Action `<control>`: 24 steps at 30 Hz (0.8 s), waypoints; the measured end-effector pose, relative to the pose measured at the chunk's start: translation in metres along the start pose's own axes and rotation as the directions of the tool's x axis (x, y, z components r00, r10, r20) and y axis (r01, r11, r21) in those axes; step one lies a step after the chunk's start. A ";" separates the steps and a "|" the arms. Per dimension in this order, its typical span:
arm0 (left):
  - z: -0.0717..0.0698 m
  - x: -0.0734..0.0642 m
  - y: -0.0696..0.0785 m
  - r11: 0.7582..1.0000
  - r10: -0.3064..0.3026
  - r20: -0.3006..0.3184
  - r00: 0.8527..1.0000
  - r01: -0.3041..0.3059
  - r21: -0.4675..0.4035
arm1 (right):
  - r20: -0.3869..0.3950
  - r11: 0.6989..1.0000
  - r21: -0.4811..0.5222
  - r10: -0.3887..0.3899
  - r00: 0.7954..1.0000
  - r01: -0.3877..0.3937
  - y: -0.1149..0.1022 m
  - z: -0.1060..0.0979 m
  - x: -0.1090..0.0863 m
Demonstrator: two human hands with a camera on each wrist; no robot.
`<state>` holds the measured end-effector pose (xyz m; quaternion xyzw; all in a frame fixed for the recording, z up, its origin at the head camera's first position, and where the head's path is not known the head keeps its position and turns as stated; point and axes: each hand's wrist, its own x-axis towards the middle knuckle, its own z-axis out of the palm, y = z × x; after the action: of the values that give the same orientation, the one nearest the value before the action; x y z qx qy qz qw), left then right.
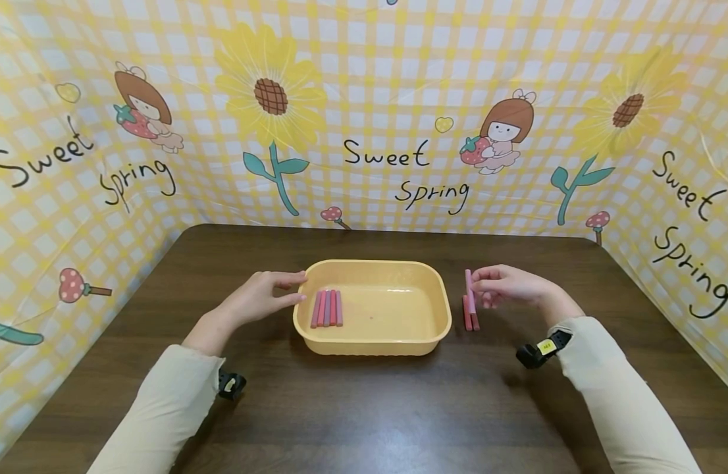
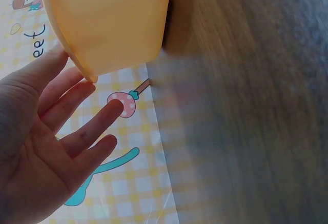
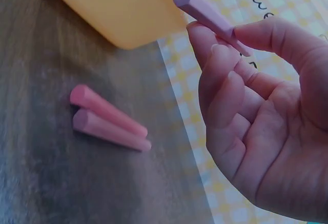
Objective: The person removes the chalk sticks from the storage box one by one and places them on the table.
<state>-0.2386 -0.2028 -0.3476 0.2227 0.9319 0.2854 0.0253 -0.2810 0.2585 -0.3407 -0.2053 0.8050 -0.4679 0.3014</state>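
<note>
A shallow yellow plastic tray [image 1: 393, 331] stands on the table, with several pink and mauve hexagonal sticks [image 1: 326, 309] side by side at its left end. My left hand [image 1: 262, 297] touches the tray's left rim with thumb and fingertips, the other fingers loosely spread in the left wrist view. Right of the tray, my right hand [image 1: 509, 286] pinches a light purple hexagonal stick [image 3: 207, 16] between thumb and fingers, raised off the table. Two more sticks, one pink [image 3: 110, 110] and one paler [image 3: 113, 130], lie together on the table below that hand.
The dark wooden table [image 1: 364, 408] is bounded at the back and sides by a yellow checked cloth [image 1: 376, 99] printed with flowers and lettering. Black straps with small devices [image 1: 544, 349] sit on both wrists.
</note>
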 end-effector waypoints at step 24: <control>0.001 0.000 -0.003 1.000 0.009 -0.006 1.000 -0.009 0.006 | -0.072 0.988 0.021 0.156 0.985 -0.155 0.035 -0.001 -0.014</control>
<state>-0.2396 -0.2043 -0.3503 0.2260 0.9318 0.2833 0.0205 -0.2733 0.2844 -0.3674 -0.1219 0.8255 -0.4564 0.3089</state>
